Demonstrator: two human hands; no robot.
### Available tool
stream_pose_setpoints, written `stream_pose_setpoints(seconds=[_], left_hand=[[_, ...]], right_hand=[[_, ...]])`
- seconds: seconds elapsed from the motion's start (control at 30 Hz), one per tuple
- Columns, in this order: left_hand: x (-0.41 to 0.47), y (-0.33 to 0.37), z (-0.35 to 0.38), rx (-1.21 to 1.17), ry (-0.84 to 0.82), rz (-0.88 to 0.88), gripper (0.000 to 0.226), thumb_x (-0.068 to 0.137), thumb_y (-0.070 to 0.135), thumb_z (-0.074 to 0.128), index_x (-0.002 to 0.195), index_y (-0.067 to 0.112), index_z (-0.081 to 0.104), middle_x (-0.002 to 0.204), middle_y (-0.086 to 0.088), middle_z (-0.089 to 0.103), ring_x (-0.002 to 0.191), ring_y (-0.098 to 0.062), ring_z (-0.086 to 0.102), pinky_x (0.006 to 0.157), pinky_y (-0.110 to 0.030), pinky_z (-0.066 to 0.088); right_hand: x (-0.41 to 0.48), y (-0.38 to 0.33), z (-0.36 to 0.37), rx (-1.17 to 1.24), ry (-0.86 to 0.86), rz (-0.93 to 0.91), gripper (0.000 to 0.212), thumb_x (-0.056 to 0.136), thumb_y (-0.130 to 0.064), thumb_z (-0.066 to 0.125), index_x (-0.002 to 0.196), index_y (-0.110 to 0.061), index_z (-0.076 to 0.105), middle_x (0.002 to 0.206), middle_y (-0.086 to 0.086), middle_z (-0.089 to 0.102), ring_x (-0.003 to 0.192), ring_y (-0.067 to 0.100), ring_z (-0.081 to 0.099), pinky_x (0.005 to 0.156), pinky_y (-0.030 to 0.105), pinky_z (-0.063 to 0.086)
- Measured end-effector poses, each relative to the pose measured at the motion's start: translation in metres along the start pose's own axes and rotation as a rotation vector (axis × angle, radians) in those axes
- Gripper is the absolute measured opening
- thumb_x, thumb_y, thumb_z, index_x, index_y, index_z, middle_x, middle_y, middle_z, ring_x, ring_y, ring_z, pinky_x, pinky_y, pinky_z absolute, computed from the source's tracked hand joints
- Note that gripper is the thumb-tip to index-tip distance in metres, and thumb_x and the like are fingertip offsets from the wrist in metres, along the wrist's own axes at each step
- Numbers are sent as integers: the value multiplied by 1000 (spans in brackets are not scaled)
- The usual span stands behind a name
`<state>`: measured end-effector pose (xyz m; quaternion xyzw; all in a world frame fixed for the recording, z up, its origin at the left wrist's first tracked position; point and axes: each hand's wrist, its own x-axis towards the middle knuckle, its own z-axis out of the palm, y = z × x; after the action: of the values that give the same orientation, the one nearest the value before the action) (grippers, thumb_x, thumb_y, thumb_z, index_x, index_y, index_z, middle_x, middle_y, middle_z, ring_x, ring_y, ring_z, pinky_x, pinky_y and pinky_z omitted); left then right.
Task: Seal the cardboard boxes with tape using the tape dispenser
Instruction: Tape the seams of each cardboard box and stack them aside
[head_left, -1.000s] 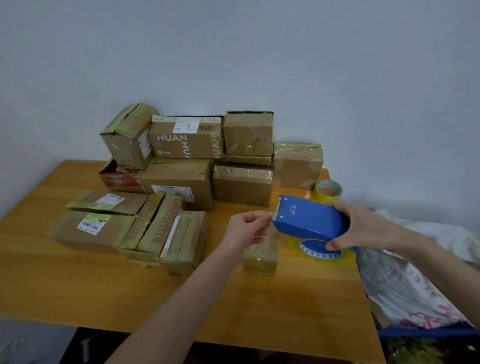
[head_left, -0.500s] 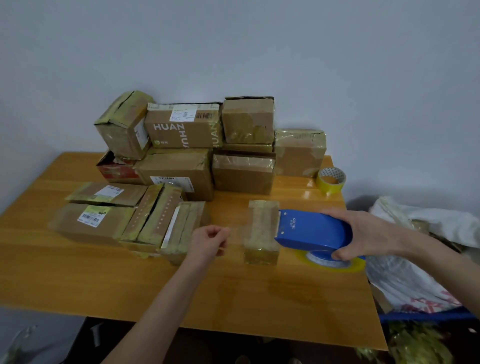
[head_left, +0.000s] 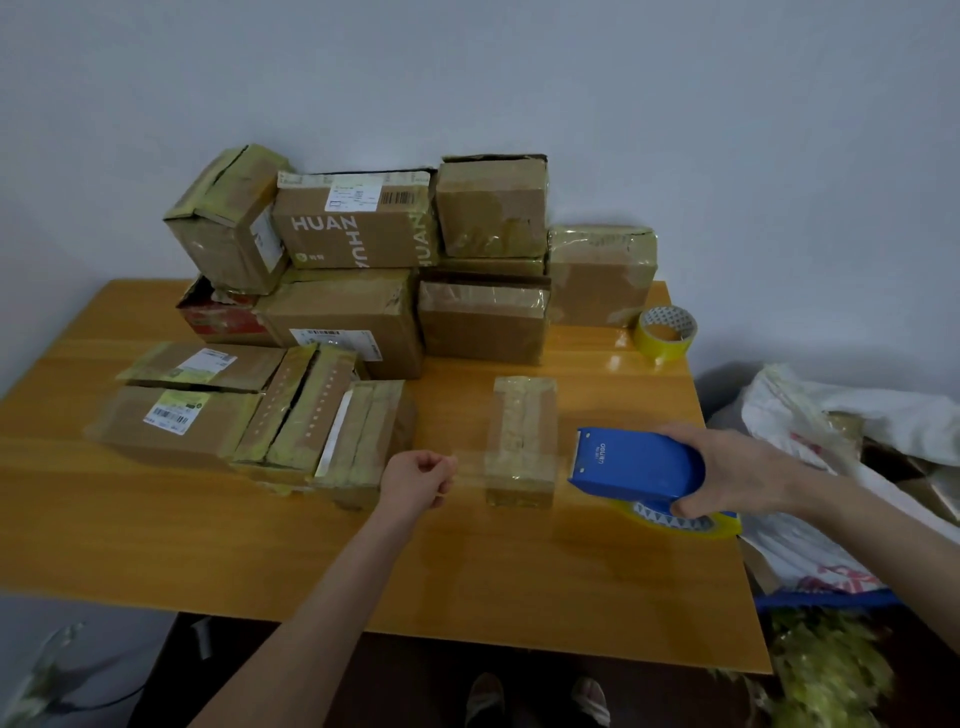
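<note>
A small taped cardboard box (head_left: 522, 436) stands on the wooden table (head_left: 467, 582) between my hands. My right hand (head_left: 737, 473) grips the blue tape dispenser (head_left: 634, 462), just right of the box; its yellowish tape roll (head_left: 680, 522) shows underneath. My left hand (head_left: 418, 480) pinches the free end of a clear tape strip (head_left: 470, 462) left of the box. The strip stretches from my left hand across the box's near top to the dispenser.
Several taped boxes are stacked against the wall (head_left: 363, 228) and lie flat at the left (head_left: 249, 410). A spare yellow tape roll (head_left: 665, 332) sits at the back right. Bags and clutter (head_left: 841, 457) crowd the table's right edge.
My left hand drew the tape end leftwards, away from the dispenser and past the small box. The dispenser moved slightly to the right of the box.
</note>
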<state>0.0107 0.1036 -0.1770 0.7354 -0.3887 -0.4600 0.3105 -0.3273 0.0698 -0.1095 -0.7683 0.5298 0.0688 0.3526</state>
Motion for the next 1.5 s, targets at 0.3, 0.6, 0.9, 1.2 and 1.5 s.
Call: stream_pose_setpoints(seconds=[0.3,0.6,0.9,1.2,1.5], left_hand=[[14,-8,11,175,1,-21,28,93,26,63,69,11,61,66,-4,61,66,-19,58,71,-37,56],[16,-19,16,457,-81,-147,60,86,29,71,134,5,43,77,-4,63,66,-21,65,62,-34,57],[-29,4,51,835,-112,889,54,95,9,44,147,17,32,153,-1,32,141,-14,31,118,-35,24],[-26,-3,56,1215,-228,796,74,98,9,35,143,24,-22,152,5,-27,141,-8,-24,119,-31,-12],[-25,0,55,1176,-211,805,74,97,9,39,150,23,-12,152,7,-22,143,-8,-20,111,-25,-21]], right_hand=[[15,-1,21,-129,-73,92,82,68,-44,73,138,-42,31,106,-6,61,92,14,61,80,40,56],[22,-2,31,-183,-73,132,82,75,-42,72,143,-37,26,109,-5,60,96,18,60,78,35,54],[21,1,38,-151,-36,71,90,78,-47,73,148,-35,19,116,-6,57,102,16,57,79,31,51],[10,23,37,-57,8,15,94,75,-49,72,145,-54,11,119,-15,55,100,9,56,80,28,50],[-1,31,19,-121,-78,60,88,77,-40,71,143,-53,15,103,-16,55,82,4,56,69,21,47]])
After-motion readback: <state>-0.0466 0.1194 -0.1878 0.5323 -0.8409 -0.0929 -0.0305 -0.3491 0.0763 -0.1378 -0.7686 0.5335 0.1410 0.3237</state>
